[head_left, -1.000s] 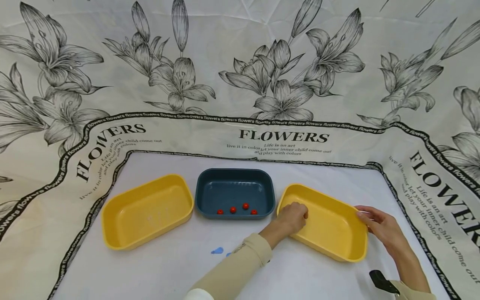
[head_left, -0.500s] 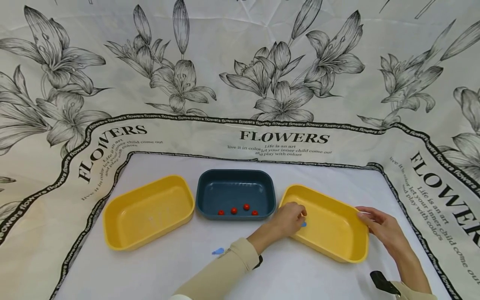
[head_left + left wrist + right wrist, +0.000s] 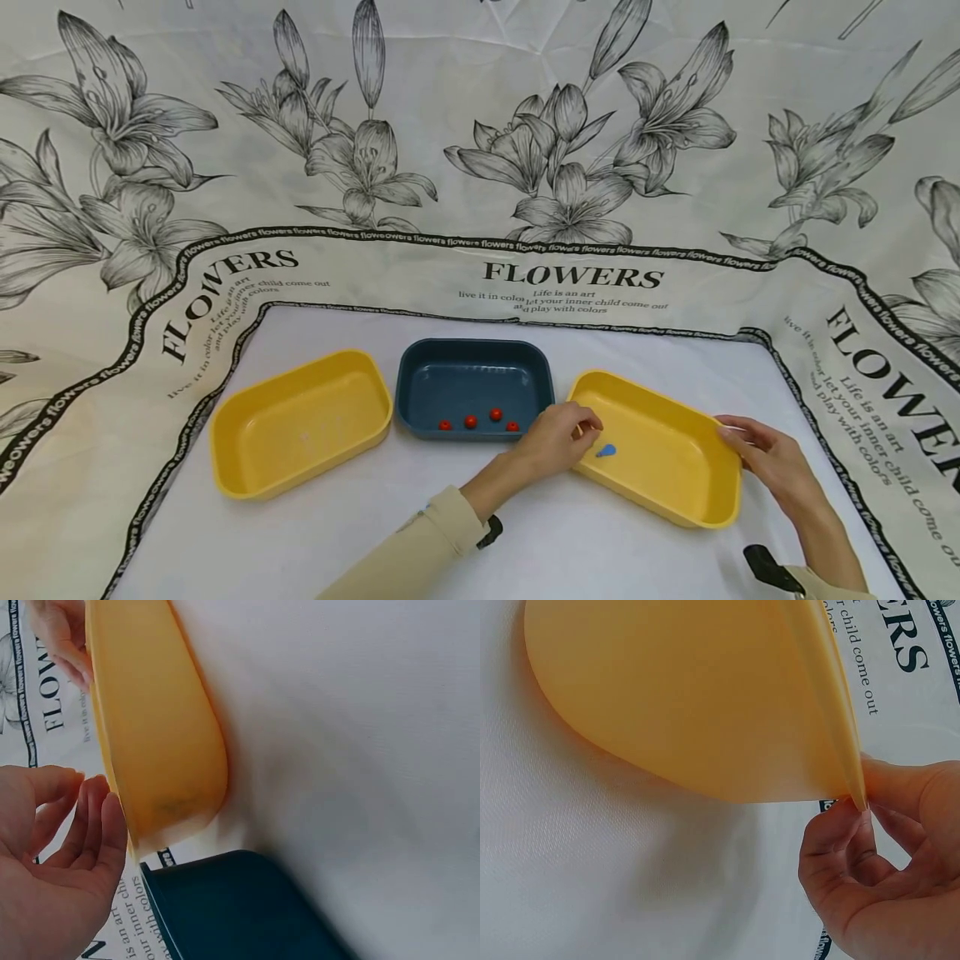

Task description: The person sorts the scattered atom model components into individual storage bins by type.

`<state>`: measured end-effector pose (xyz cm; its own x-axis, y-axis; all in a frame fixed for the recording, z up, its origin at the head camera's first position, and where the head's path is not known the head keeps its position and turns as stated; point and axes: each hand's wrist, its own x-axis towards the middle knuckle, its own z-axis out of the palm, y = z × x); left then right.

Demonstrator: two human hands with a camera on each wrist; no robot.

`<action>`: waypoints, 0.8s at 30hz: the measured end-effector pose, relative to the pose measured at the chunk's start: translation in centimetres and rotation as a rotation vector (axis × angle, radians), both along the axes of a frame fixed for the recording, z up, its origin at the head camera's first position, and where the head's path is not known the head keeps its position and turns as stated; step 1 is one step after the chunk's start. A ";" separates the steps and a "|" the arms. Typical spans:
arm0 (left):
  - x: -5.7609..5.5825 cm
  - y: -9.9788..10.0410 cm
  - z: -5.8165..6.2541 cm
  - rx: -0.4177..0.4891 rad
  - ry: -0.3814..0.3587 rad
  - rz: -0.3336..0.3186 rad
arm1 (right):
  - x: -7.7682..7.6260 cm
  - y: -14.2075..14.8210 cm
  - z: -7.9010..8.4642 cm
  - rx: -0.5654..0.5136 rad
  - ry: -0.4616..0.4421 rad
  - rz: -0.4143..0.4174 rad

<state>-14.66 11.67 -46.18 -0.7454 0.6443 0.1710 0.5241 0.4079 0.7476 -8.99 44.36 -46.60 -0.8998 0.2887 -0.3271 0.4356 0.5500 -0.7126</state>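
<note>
My left hand [image 3: 557,438] hovers at the left end of the right-hand yellow tray [image 3: 667,442], fingers loosely bent and nothing between them. In the left wrist view its thumb and fingertips stand apart beside the rim. Inside that tray, just right of the fingers, lies a small blue drop-shaped piece [image 3: 606,451]. My right hand [image 3: 776,458] holds the same tray at its right end. The right wrist view shows thumb and forefinger pinching the yellow rim [image 3: 847,742].
A dark blue tray [image 3: 474,350] in the middle contains several small red beads [image 3: 470,422]. Another yellow tray [image 3: 300,417], with faint clear bits [image 3: 304,437] in it, stands at the left. A flower-printed cloth [image 3: 570,200] rises behind the white tabletop [image 3: 555,533].
My left hand has let go of the blue piece inside the right yellow tray and drawn back left toward its rim. The sleeve now covers the table spot where blue showed. My right hand stays put.
</note>
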 end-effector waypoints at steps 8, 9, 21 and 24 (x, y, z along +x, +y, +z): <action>0.7 -2.1 -0.3 0.092 0.003 -0.009 | 0.0 0.0 0.1 -0.010 -0.009 -0.007; 0.7 -2.4 -0.4 0.096 0.005 -0.007 | 0.0 0.0 0.1 -0.011 -0.009 -0.007; 1.8 -5.8 -0.9 0.122 -0.016 0.013 | 0.1 -0.1 0.0 -0.005 0.014 -0.006; 2.0 -6.6 -1.1 0.118 -0.032 0.022 | 0.0 -0.1 -0.1 -0.005 0.013 -0.014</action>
